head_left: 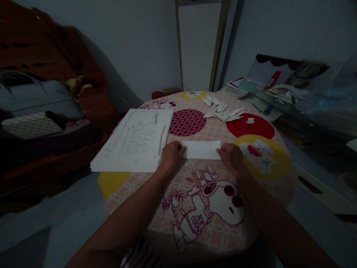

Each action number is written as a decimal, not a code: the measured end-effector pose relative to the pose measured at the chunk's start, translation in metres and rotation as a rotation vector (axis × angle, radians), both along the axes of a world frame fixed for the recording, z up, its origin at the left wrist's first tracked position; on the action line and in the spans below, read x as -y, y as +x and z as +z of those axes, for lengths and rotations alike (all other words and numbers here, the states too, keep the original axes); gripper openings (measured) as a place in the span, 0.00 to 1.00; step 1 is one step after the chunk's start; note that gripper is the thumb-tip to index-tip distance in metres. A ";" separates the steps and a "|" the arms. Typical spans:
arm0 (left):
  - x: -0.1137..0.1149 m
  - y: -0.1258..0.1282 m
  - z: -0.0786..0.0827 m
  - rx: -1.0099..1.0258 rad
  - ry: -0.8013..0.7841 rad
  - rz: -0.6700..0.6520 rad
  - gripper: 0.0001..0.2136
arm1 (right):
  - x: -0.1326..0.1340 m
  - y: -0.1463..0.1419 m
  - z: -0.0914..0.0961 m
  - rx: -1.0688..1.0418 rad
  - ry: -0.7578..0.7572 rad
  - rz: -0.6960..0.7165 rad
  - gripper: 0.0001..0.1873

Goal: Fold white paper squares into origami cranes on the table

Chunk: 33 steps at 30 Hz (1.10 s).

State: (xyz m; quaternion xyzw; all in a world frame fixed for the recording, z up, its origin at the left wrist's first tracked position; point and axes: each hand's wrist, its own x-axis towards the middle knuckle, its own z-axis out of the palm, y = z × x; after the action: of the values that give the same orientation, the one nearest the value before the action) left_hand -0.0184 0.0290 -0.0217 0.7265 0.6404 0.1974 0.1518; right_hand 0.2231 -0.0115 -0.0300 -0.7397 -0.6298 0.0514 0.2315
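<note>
A folded white paper strip [201,149] lies flat on the round table [195,208], which has a pink cartoon-print cloth. My left hand [170,155] presses on the strip's left end with fingers curled. At the strip's right end, my right hand [231,158] pinches it with fingers closed. Both hands rest on the cloth, with the strip stretched between them.
A stack of white sheets [136,140] lies left of my left hand. Several folded white paper pieces [221,110] sit at the table's far side, with a small crumpled bit [250,120] near them. Books and clutter [279,91] fill the right; wooden furniture [41,74] stands left.
</note>
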 end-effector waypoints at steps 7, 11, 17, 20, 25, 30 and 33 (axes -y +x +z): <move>-0.005 0.002 -0.001 0.013 -0.009 0.020 0.09 | -0.001 -0.002 0.003 0.026 -0.028 -0.031 0.13; -0.005 0.003 0.003 -0.050 -0.053 0.032 0.11 | 0.000 -0.005 0.009 0.086 -0.097 -0.049 0.14; -0.004 0.005 0.005 -0.128 -0.058 0.040 0.12 | -0.002 -0.007 0.018 0.119 -0.200 -0.059 0.16; -0.005 0.005 0.005 -0.135 -0.058 0.043 0.13 | -0.004 -0.005 0.018 0.088 -0.220 -0.075 0.16; -0.006 0.004 0.003 -0.109 -0.032 0.032 0.13 | -0.009 0.000 0.015 0.048 -0.221 -0.070 0.15; -0.007 0.003 0.001 -0.113 -0.037 0.040 0.12 | -0.010 0.000 0.014 0.049 -0.234 -0.079 0.15; -0.007 0.004 0.002 -0.129 -0.048 0.050 0.12 | -0.011 0.001 0.013 0.048 -0.237 -0.091 0.15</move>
State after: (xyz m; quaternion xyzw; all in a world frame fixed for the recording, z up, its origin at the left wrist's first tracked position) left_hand -0.0147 0.0362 -0.0193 0.7177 0.6713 0.1386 0.1224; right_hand 0.2237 -0.0005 -0.0170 -0.7908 -0.5903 0.0969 0.1293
